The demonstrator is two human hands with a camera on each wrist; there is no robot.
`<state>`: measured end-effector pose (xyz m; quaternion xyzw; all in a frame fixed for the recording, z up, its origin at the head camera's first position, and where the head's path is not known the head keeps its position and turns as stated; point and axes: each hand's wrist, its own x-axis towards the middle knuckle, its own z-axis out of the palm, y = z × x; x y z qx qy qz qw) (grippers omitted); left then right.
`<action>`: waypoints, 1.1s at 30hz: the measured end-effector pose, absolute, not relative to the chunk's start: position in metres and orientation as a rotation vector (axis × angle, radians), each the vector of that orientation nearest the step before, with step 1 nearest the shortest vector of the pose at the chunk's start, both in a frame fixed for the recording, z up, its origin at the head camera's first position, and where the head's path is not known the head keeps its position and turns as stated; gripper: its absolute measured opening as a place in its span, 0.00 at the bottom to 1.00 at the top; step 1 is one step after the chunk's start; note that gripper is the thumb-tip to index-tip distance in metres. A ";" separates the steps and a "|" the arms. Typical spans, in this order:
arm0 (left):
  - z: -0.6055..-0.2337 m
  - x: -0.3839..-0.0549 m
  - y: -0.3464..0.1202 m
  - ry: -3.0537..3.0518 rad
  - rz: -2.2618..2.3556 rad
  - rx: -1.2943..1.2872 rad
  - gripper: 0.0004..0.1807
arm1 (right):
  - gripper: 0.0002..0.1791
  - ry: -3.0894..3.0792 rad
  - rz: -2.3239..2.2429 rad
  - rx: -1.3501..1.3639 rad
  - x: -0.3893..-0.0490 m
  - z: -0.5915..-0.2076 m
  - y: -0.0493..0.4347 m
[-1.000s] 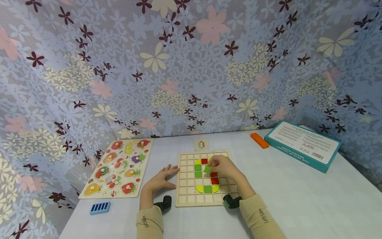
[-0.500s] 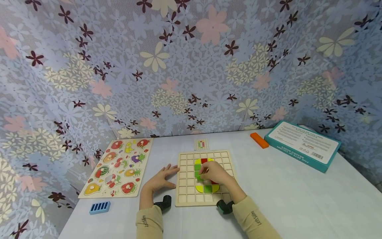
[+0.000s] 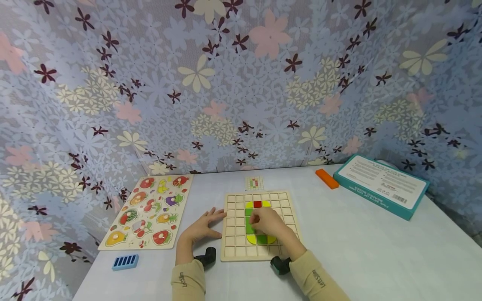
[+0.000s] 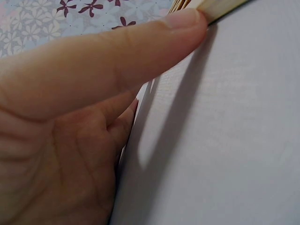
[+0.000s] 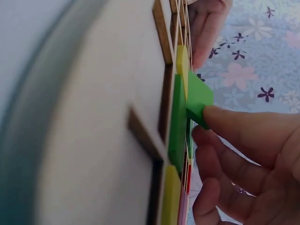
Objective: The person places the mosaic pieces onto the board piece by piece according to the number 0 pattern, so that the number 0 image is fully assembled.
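Note:
My right hand (image 3: 269, 222) is over the wooden grid board (image 3: 235, 251), pinching a green square tile (image 5: 198, 91) between thumb and fingers. In the right wrist view that tile stands tilted against the board, beside a yellow rounded piece (image 5: 181, 65) and another green tile (image 5: 177, 122). A red tile (image 3: 257, 204) sits at the top of the coloured pattern, and a green one (image 3: 261, 239) at the bottom. My palm hides the pattern's middle and right part. My left hand (image 3: 199, 230) lies at the board's left edge, fingers spread, its thumb (image 4: 183, 28) touching the side.
A small pattern card (image 3: 254, 182) lies behind the board. To the left are a fruit puzzle (image 3: 150, 217) and a blue slotted block (image 3: 125, 262). An orange block (image 3: 326, 178) and a teal-edged box (image 3: 380, 184) lie at the back right.
My right hand has moved left and a little nearer to me, carrying the green tile from the pattern's middle to its left column. The left hand has stayed in place.

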<state>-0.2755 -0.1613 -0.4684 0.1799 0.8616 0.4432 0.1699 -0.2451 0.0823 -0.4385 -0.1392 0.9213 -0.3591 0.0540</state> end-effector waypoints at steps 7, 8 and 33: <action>-0.469 -0.276 -0.160 2.432 1.276 0.508 0.40 | 0.04 2.852 -0.938 -0.497 -0.245 -0.440 0.082; -0.469 -0.276 -0.160 2.432 1.278 0.506 0.40 | 0.04 2.855 -0.921 -0.507 -0.245 -0.441 0.082; -0.475 -0.279 -0.159 2.440 1.237 0.486 0.40 | 0.06 2.773 -0.894 -0.605 -0.236 -0.431 0.088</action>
